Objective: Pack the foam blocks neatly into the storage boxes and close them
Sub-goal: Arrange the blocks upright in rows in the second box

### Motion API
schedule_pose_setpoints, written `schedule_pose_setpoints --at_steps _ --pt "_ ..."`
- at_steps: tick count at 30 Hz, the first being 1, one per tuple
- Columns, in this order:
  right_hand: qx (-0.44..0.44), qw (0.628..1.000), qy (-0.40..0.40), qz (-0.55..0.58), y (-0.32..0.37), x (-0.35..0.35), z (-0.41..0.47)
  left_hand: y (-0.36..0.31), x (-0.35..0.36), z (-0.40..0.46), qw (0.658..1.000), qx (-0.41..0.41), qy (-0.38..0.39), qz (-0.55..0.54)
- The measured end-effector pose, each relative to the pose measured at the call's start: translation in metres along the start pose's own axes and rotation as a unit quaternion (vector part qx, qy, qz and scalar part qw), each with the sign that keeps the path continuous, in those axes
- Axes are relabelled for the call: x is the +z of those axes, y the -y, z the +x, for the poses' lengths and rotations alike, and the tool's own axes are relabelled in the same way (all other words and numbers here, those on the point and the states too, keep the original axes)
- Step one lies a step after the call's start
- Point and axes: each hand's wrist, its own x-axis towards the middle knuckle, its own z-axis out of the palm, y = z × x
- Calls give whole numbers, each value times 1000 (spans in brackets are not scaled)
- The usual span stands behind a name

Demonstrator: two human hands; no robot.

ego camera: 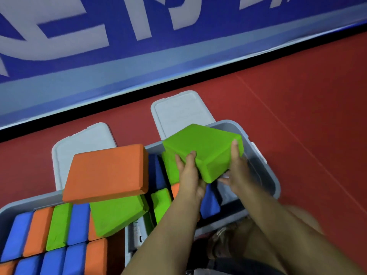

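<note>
While both hands grip it from the near side, a green foam block (204, 149) sits tilted in the air over the right storage box (266, 171), its near corner pointing down. The left hand (188, 175) curls its fingers up over the block's left edge; the right hand (236, 171) clasps the right edge, thumb laid along the side face. Beneath the block, inside that grey box, more blocks stand on edge: green, blue and what seems to be an orange one, partly hidden by the left wrist. Just beside it, the left storage box (12, 207) holds tight rows of upright blue, orange and green blocks. On top of them lie two loose ones, an orange block (107, 171) tilted across a second green block (117, 215), the orange one overhanging the far rim. Two pale lids (174, 114) lie flat on the red floor (297, 96) behind the boxes. Farther back runs a blue banner (139, 46) with large white lettering.
</note>
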Motion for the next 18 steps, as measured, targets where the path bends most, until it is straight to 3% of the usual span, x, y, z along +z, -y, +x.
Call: schedule_pose_setpoints --at_steps 4,7,9,12,15,18 --pt "-132 990 -47 10 5 5 -22 7 5 -21 998 -16 51 30" --pt "-160 980 -113 -19 25 -2 -27 8 6 -29 983 -55 67 164" --pt "-208 962 -145 -103 40 -12 -27 7 3 -38 959 -104 78 250" --pt "-290 901 -157 -280 58 -30 -27 12 -13 -40 939 -180 81 283" --pt "-246 842 -140 -458 67 -44 -24 12 -37 -35 930 -219 53 291" --pt "-203 822 -106 -522 59 -49 -14 12 -58 -29 927 -229 8 298"
